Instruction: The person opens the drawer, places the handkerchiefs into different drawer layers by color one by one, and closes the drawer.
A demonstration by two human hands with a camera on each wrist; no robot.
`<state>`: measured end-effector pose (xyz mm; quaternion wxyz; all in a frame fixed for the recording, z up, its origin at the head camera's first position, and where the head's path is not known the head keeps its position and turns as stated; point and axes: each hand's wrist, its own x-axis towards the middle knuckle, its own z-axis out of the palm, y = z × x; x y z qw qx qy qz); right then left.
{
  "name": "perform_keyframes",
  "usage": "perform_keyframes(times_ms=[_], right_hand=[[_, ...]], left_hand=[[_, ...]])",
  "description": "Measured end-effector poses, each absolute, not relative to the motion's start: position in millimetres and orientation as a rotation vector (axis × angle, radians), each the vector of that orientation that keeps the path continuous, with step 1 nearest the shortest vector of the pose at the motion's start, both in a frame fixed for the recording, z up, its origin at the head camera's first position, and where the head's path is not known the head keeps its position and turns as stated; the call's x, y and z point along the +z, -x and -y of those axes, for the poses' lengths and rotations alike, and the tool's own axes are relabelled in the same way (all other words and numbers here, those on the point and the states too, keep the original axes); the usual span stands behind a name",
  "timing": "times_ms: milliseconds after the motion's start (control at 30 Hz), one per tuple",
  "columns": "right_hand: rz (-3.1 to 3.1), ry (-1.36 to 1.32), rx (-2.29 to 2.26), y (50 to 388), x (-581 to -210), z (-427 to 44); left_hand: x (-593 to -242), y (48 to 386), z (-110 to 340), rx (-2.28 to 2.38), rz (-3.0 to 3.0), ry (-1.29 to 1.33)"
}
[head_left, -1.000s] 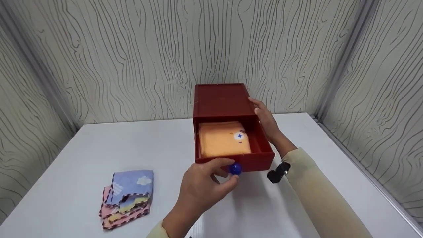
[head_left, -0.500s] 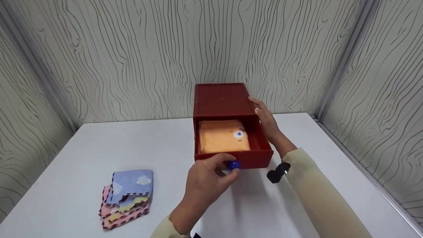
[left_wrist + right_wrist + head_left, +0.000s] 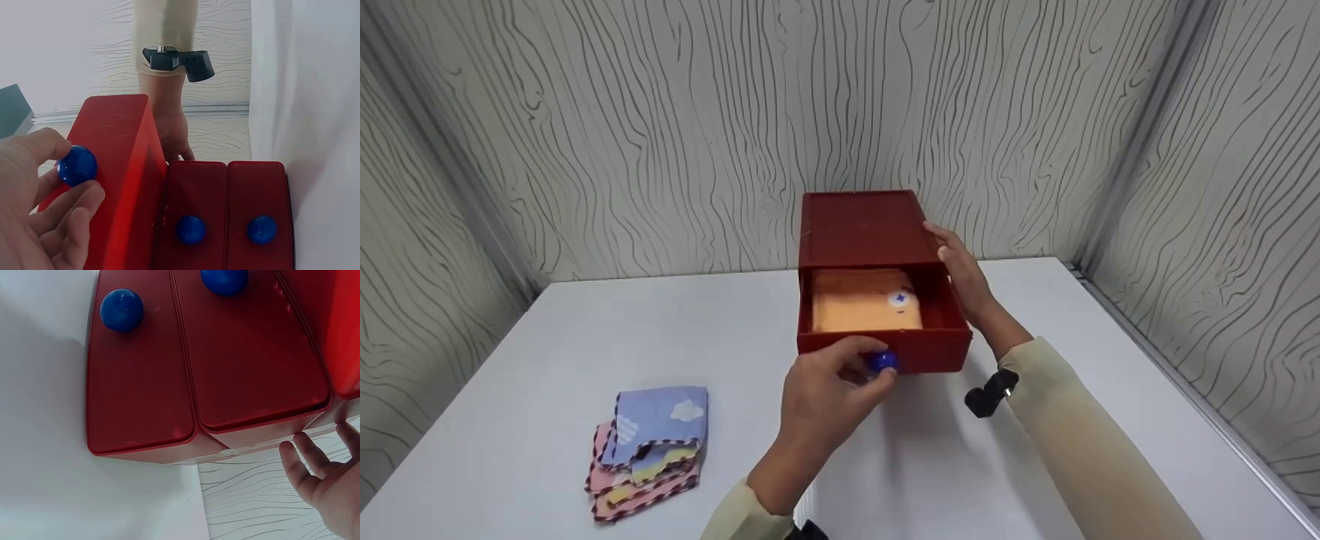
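A dark red cabinet [image 3: 862,229] stands near the back wall, its top drawer [image 3: 922,351] partly pulled out. Inside the drawer lies a folded orange cloth [image 3: 859,304] with a small white and blue print. My left hand [image 3: 825,397] pinches the drawer's round blue knob [image 3: 883,361] between thumb and fingers; the left wrist view also shows this knob [image 3: 77,166] in the grip. With its fingers extended, my right hand [image 3: 966,277] rests against the cabinet's right side. Two lower drawers [image 3: 197,197] with blue knobs are closed in the left wrist view.
On the white table [image 3: 547,375], left of the cabinet, lies a loose stack of folded cloths [image 3: 660,420], blue on top with pink and yellow below. Walls with a wood-line pattern [image 3: 697,135] stand behind and at both sides.
The top drawer has slid inward, away from me, with the orange cloth in it and my left hand on the knob. My right hand has stayed at the cabinet's side.
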<state>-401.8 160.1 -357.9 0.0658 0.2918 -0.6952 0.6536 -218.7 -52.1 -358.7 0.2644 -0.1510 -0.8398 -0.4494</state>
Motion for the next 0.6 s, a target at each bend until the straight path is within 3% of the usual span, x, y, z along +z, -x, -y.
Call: perform_keyframes(times_ms=[600], right_hand=[[2.084,-0.887,1.995,401.8,-358.5,-158.9]], left_hand=[[-359.2,228.5,51.9,-1.226,2.279,0.361]])
